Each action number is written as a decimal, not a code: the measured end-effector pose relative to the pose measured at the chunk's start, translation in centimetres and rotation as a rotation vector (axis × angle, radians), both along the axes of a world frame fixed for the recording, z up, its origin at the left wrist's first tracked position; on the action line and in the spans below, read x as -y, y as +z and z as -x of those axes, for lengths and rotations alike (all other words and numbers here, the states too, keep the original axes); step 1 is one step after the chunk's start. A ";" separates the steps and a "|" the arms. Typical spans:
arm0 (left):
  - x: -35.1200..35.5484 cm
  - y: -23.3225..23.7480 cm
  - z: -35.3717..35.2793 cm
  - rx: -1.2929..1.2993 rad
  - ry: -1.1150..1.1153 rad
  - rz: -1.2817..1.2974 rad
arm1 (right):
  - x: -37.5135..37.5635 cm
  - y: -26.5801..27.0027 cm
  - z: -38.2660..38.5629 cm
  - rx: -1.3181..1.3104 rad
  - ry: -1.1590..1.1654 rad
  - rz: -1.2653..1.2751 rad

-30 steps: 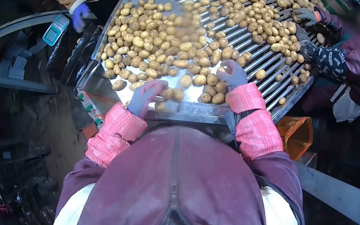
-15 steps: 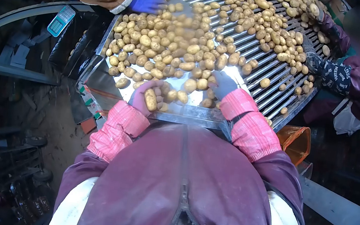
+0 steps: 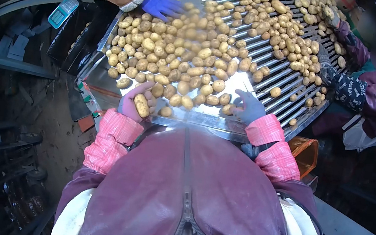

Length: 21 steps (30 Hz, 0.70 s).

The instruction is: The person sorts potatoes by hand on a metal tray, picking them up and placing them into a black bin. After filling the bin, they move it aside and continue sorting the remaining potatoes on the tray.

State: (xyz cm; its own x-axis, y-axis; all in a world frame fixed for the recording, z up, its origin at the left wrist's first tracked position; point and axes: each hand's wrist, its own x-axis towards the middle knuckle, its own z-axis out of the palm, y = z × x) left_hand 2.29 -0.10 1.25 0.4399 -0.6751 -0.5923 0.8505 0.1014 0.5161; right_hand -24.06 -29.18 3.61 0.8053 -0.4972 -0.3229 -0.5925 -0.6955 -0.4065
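My left hand (image 3: 128, 104), in a pinkish glove, is closed on a potato (image 3: 141, 105) at the near left of the metal table (image 3: 198, 115). Other potatoes lie just beyond its fingers. My right hand (image 3: 250, 109), in a greyish glove, holds nothing; its fingers are apart over the table's near right part. Beside its fingertips lies a loose potato (image 3: 228, 109). A heap of potatoes (image 3: 159, 48) spreads over the table in front of both hands.
Metal rollers (image 3: 273, 88) carrying more potatoes run along the right. A co-worker's blue-gloved hand (image 3: 161, 6) rests at the heap's far left. Another person's patterned sleeve (image 3: 349, 89) reaches in from the right. An orange container (image 3: 303, 155) stands below the right edge.
My left hand has moved slightly left with its potato. My right hand has drawn back to the right, away from the potatoes. The blue-gloved hand has shifted right over the heap.
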 end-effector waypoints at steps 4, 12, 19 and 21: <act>0.8 1.3 0.5 -0.006 0.005 -0.014 | -0.3 -3.2 -1.5 0.070 0.008 -0.143; 1.4 1.0 0.5 0.015 -0.048 -0.104 | -1.9 -0.8 -3.7 0.308 -0.036 0.096; 1.0 0.9 0.6 -0.048 -0.055 -0.056 | -0.9 -0.8 -5.1 0.264 -0.198 -0.103; 1.3 1.5 0.8 -0.024 -0.047 -0.099 | -1.0 -1.0 -6.0 0.248 -0.056 -0.077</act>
State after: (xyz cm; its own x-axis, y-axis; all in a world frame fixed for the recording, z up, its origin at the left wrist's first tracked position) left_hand 1.44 -1.43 2.79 0.3939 -0.6324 -0.6671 0.8654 0.0106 0.5009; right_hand -18.09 -28.14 2.58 0.8366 -0.5245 -0.1580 -0.5046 -0.6259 -0.5947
